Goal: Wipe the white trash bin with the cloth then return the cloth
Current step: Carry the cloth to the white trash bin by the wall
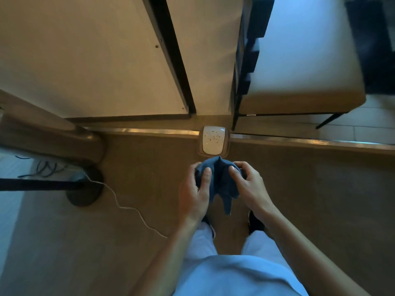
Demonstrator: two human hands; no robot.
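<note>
Only the head view here. We were standing on the floor [299, 189] with the blue cloth [220, 182] bunched up between both hands. The left hand [195, 193] had its fingers curled round the cloth's 9 o'clock side, and the right hand [249, 184] pinched the 3 o'clock side, thumb on top. A loose tail hung down toward 6. The white trash bin [213, 140] sat just past the cloth at 12 o'clock, against the metal strip, with little brown specks on its lid, so no wiping had started yet, we'd guess. Our take: fold the cloth into a flat pad first, tuck that tail in, then crouch and wipe the speckled lid in overlapping strokes.
</note>
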